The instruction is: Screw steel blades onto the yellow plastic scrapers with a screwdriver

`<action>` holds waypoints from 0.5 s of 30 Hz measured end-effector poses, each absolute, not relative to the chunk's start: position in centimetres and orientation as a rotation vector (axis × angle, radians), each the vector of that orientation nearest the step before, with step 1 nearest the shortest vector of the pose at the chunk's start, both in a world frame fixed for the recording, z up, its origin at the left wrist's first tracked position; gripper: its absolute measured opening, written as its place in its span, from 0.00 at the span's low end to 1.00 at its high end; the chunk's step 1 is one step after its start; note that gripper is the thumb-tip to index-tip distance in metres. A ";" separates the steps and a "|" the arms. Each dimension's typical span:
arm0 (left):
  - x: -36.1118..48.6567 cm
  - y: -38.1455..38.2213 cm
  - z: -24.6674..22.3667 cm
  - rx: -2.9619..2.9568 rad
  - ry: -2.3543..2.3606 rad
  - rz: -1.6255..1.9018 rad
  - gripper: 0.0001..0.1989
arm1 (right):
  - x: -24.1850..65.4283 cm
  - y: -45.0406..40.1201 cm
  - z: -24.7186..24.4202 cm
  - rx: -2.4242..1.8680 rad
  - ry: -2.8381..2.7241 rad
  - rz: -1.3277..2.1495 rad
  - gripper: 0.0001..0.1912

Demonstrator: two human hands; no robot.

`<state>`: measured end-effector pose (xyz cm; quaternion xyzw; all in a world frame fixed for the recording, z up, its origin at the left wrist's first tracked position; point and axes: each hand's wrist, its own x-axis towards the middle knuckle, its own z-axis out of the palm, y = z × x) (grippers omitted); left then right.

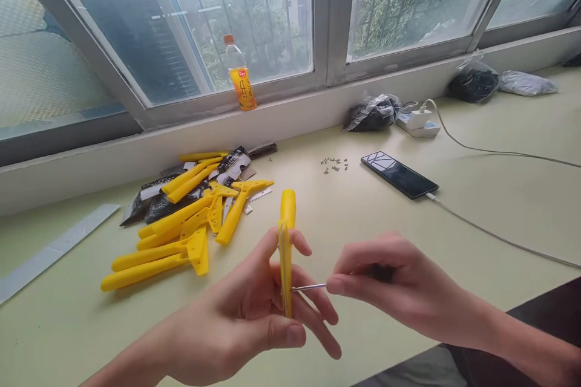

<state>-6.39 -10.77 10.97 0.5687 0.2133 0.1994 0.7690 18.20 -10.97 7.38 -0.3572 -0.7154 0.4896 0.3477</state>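
My left hand (247, 314) grips a yellow plastic scraper (286, 211) by its wide head, which is seen nearly edge-on with the handle pointing away from me. A thin metal edge runs along the head. In my closed right hand (399, 287) is a screwdriver (309, 287); its metal shaft reaches left and its tip meets the right face of the scraper head. Most of the dark handle is hidden in my fist. Several more yellow scrapers (154, 256) lie in a heap to the left. Small metal screws (334, 163) are scattered beyond my hands.
Black packets (157, 208) lie among the heaped scrapers. A flat metal strip (59, 248) is at far left. A phone (399, 175) with its charging cable (490, 230) lies at right. Plastic bags (372, 113) and a drink bottle (242, 84) stand along the window.
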 end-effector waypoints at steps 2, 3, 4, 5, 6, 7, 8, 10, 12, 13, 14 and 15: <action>-6.4 -10.9 11.1 1.232 0.492 0.457 0.22 | 18.0 -10.7 7.4 -0.972 -1.751 1.425 0.18; -6.3 -11.1 11.2 1.233 0.511 0.475 0.22 | 17.9 -10.6 7.3 -0.989 -1.693 1.512 0.18; -6.3 -11.2 11.3 1.237 0.531 0.491 0.22 | 17.8 -10.5 7.2 -1.002 -1.634 1.604 0.19; -6.3 -11.3 11.3 1.245 0.552 0.500 0.22 | 17.7 -10.3 6.9 -1.007 -1.572 1.705 0.19; -6.3 -11.5 11.4 1.256 0.579 0.501 0.22 | 17.6 -10.2 6.6 -1.004 -1.510 1.810 0.19; -6.3 -11.7 11.5 1.265 0.607 0.498 0.22 | 17.6 -10.1 6.3 -0.997 -1.446 1.913 0.19; -6.3 -11.9 11.6 1.272 0.635 0.492 0.22 | 17.6 -9.9 5.9 -0.990 -1.387 2.008 0.19; -6.3 -12.2 11.7 1.289 0.697 0.481 0.23 | 17.7 -9.7 5.1 -0.982 -1.287 2.165 0.19; -6.3 -12.6 11.8 1.321 0.739 0.470 0.25 | 17.8 -9.5 4.5 -0.982 -1.230 2.281 0.19; -6.3 -12.8 11.9 1.341 0.746 0.456 0.24 | 17.8 -9.4 4.2 -0.975 -1.221 2.328 0.19; -6.4 -13.1 11.9 1.358 0.747 0.434 0.23 | 17.9 -9.4 4.1 -0.975 -1.220 2.367 0.19; -6.4 -13.3 11.9 1.372 0.741 0.416 0.22 | 17.9 -9.4 4.1 -0.982 -1.225 2.399 0.18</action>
